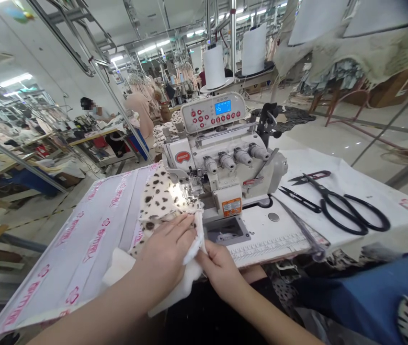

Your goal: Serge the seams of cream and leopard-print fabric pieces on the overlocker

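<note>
Nearest you, your right hand [220, 268] pinches the edge of the spotted cloth [155, 196] between thumb and fingers. Your left hand [170, 244] lies over the same cloth, fingers extended; whether they grip it, you cannot tell. The cloth runs across the counter [283, 223] to the lit needle area of the sewing machine [221, 163]. Black scissors [324, 191] lie to its right. Behind it stand white thread cones [214, 67]; farther left, another person [98, 111] sits.

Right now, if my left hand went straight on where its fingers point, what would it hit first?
Past the spotted fabric it rests on, your left hand would probably meet the sewing machine, near the lit needle area; depth makes the exact spot uncertain.
</note>
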The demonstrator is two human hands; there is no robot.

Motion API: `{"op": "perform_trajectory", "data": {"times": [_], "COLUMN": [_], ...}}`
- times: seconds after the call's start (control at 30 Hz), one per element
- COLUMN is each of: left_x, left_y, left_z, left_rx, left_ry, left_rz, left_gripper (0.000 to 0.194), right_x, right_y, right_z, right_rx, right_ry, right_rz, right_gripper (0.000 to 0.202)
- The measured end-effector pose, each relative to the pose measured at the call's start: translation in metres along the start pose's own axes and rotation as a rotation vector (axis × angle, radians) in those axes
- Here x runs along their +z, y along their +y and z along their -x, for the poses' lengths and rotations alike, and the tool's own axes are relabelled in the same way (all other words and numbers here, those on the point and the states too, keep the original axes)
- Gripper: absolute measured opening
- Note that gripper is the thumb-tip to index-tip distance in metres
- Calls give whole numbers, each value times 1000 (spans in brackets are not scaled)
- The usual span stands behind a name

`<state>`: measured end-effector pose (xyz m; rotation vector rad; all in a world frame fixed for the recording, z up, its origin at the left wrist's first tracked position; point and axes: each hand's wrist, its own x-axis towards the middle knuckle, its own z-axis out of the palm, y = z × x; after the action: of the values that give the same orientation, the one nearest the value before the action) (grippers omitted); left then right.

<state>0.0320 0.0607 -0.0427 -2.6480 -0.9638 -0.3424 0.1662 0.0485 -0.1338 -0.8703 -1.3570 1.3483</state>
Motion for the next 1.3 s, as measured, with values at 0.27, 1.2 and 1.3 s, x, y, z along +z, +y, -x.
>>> {"op": "perform_trajectory", "data": {"times": [0.27, 1.2, 1.3], "left_x": [9, -41, -33], "left_y": [-13, 27, 25], "left_z": [-14, 39, 41], "left_rx": [-2, 81, 112], "left_ry": [-33, -478, -387], "left_rz": [12, -171, -95], "left_gripper": [36, 14, 7], "right_x": [-9, 42, 8], "right_y": [-1, 8, 3], "right_z": [-20, 15, 18], "right_rx": [-84, -109, -328], "right_ry": [57, -23, 269], "right_rz": [219, 109, 469], "right_gripper": [32, 13, 22]}}
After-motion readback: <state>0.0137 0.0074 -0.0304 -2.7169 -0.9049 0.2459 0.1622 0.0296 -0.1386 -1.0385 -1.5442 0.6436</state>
